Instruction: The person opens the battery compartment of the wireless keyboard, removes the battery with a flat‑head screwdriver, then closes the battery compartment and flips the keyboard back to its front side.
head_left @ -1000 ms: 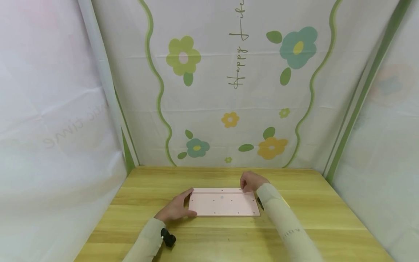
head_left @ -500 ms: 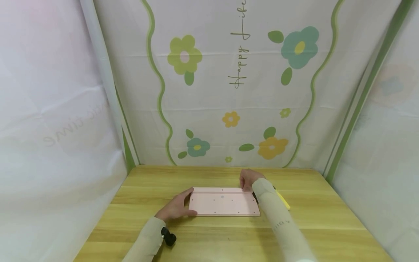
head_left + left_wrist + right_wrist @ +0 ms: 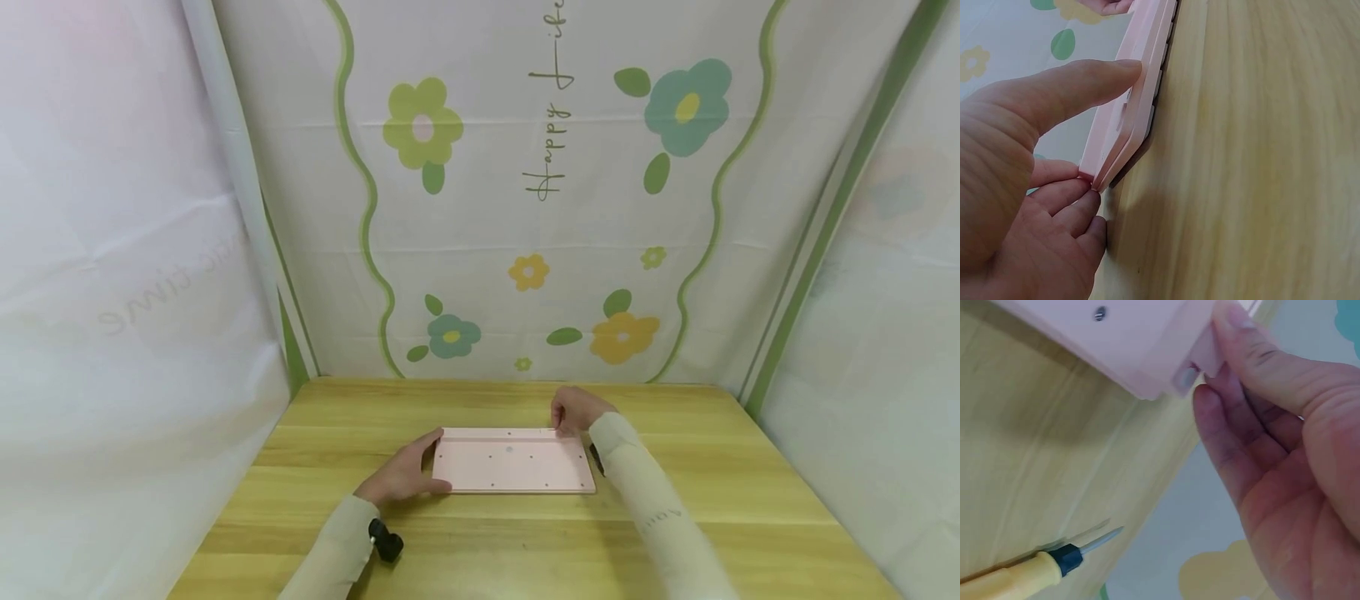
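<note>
A pink keyboard (image 3: pixel 472 471) lies upside down on the table, its underside dotted with small screws. Dark key edges show beneath it in the left wrist view. My left hand (image 3: pixel 402 477) holds the left end, thumb on the near edge and fingertips at the far corner. At the far right corner, my right hand (image 3: pixel 576 411) pinches the raised back strip between thumb and curled fingers. In the right wrist view a small pale round part (image 3: pixel 1189 377) shows in a notch beside my right fingertips. What lies under those fingers is partly hidden.
A screwdriver (image 3: pixel 1035 575) with a yellow handle and black collar lies on the wooden table (image 3: pixel 480 550), right of the keyboard; my right sleeve covers it in the head view. A printed floral cloth (image 3: pixel 480 208) hangs behind the table, with white cloth at both sides.
My right forearm swung left, briefly baring the yellow screwdriver handle, then moved back right over it. My right hand stays at the corner; the left hand and keyboard keep their places.
</note>
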The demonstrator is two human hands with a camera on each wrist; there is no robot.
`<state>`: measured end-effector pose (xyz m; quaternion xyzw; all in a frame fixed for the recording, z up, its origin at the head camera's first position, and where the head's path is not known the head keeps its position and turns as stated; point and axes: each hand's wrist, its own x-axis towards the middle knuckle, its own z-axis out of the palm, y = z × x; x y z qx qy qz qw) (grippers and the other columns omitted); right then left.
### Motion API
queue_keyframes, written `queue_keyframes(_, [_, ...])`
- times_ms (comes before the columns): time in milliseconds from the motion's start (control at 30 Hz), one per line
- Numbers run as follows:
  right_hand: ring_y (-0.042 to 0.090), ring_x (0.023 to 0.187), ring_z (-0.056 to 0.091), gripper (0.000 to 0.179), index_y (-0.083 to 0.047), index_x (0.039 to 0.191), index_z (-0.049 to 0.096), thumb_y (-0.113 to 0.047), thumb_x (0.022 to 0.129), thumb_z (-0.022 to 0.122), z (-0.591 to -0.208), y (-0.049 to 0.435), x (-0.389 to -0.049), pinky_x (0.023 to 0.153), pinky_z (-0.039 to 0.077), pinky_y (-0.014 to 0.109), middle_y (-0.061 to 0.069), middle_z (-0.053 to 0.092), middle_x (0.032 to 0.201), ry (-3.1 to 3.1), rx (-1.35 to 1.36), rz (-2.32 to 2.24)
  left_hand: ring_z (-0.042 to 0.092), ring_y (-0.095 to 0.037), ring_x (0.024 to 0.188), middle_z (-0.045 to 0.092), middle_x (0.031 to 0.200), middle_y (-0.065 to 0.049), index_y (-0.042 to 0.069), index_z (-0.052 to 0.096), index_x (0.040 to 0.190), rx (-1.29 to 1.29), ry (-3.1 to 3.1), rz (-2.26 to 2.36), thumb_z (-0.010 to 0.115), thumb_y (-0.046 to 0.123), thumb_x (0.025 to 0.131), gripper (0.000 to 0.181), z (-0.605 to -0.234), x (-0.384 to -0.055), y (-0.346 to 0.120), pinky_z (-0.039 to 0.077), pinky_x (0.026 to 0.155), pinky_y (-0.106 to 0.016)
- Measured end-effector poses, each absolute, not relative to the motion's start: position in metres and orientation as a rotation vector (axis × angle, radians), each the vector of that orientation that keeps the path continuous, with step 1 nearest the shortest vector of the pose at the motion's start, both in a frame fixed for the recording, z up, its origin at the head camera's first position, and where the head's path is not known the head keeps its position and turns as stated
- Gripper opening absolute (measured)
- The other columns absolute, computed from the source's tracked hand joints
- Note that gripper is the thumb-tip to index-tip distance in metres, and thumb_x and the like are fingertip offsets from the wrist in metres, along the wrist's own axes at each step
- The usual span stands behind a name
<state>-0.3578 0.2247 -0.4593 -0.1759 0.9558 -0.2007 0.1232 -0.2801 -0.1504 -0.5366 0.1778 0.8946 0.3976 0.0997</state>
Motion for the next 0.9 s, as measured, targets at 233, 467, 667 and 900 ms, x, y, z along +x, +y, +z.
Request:
queue_keyframes(233, [0.013,0.073,0.057,0.015,-0.003,0.086,0.072,0.007,0.086,0.082,-0.468,0.237,-0.356,0.065,0.051,0.024,0.008,0.070,0.084,2.757,-0.643,-0.707,0.030,-0.041,0.160,0.033,0.173,-0.017,0.009,0.031,0.167,0.538,2.640,1.176,0.091,0.041,0.083,0.108,-0.533,-0.278,-0.148,0.031,0.128,-0.061])
queue_keyframes(467, [0.020,0.083,0.067,0.011,0.002,0.094,0.074,0.011,0.088,0.077,-0.467,0.245,-0.354,0.070,0.057,0.023,0.013,0.074,0.092,2.697,-0.798,-0.780,0.030,-0.042,0.160,0.032,0.173,-0.017,0.009,0.031,0.167,0.537,2.640,1.188,0.091,0.039,0.084,0.107,-0.532,-0.277,-0.148,0.031,0.128,-0.061])
queue_keyframes(667, [0.020,0.086,0.070,0.015,0.000,0.095,0.077,0.013,0.090,0.073,-0.468,0.251,-0.352,0.074,0.058,0.022,0.013,0.077,0.096,2.706,-0.875,-0.773,0.031,-0.042,0.160,0.033,0.172,-0.017,0.009,0.031,0.167,0.518,2.659,1.179,0.091,0.038,0.084,0.106,-0.528,-0.276,-0.148,0.031,0.128,-0.061])
queue_keyframes(900, [0.021,0.086,0.069,0.018,0.000,0.096,0.077,0.016,0.091,0.070,-0.473,0.253,-0.349,0.073,0.058,0.024,0.012,0.077,0.095,2.742,-0.952,-0.751,0.030,-0.041,0.160,0.033,0.173,-0.016,0.010,0.031,0.167,0.503,2.661,1.158,0.091,0.039,0.084,0.107,-0.526,-0.275,-0.148,0.031,0.129,-0.061])
